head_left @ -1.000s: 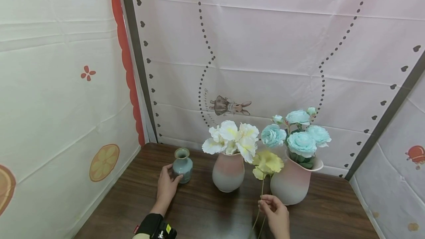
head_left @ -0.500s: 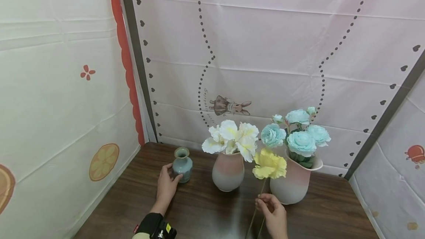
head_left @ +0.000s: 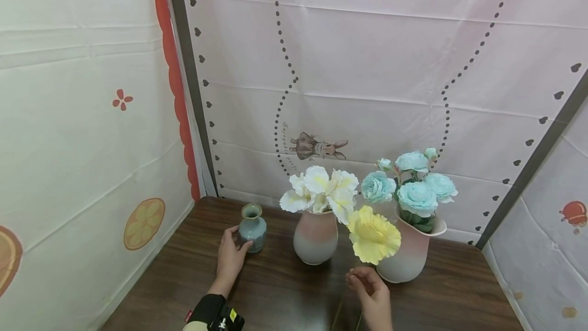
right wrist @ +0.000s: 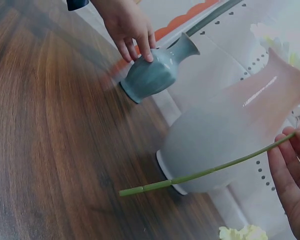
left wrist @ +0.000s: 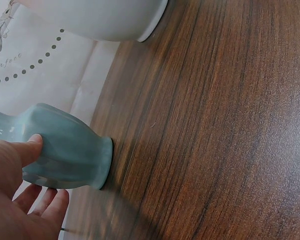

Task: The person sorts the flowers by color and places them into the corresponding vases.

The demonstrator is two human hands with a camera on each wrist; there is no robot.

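My left hand [head_left: 234, 255] grips a small blue-green vase [head_left: 252, 231] that stands upright at the left of the table. Its thumb and fingers lie on either side of the vase's body [left wrist: 65, 145]. My right hand [head_left: 372, 295] pinches the thin green stem [right wrist: 210, 170] of an artificial flower between thumb and fingers. The yellow bloom [head_left: 374, 235] hangs above that hand, its face turned toward the head camera. In the right wrist view, the cut end of the stem points toward the left hand's side, in front of a pink-and-grey vase [right wrist: 210, 130].
Behind, a pink-and-grey vase [head_left: 315, 241] holds white flowers [head_left: 319, 193]. Right of it, a wider vase [head_left: 406, 259] bears pale blue roses [head_left: 417, 199]. The dark wood table [head_left: 285, 300] meets printed cloth walls [head_left: 367, 65]. Pale yellow petals [right wrist: 242, 233] show low in the right wrist view.
My right hand has moved slightly left and toward me with the yellow flower, and the bloom has tipped to face the camera. The left hand and its vase have stayed still.
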